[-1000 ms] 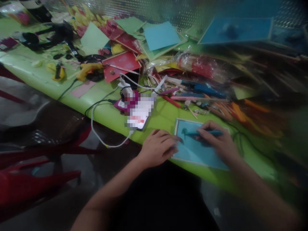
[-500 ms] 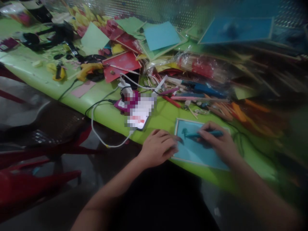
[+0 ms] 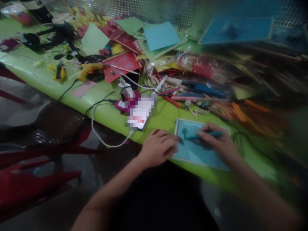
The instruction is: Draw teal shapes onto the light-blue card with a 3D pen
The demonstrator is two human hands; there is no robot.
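A sheet of blue card (image 3: 192,157) with a pale strip border lies near the front edge of the green table. On its left part is a small dark tree-like drawing (image 3: 184,131). My right hand (image 3: 214,138) pinches a teal pen (image 3: 193,135), its tip touching the card at the foot of the drawing. My left hand (image 3: 158,146) rests over the card's left edge, index finger stretched out beside the drawing and the other fingers loosely bent. The underside of the left hand is hidden.
A lit phone (image 3: 141,112) on a white cable (image 3: 92,118) lies left of the card, against a purple power strip (image 3: 120,104). Behind are pens (image 3: 185,98), sticks, plastic wrap and coloured card sheets (image 3: 161,35). A red chair (image 3: 36,183) stands at the lower left.
The pen tip has moved slightly down, to the foot of the drawing, and the pen lies a little flatter. My left hand and the card have stayed in place.
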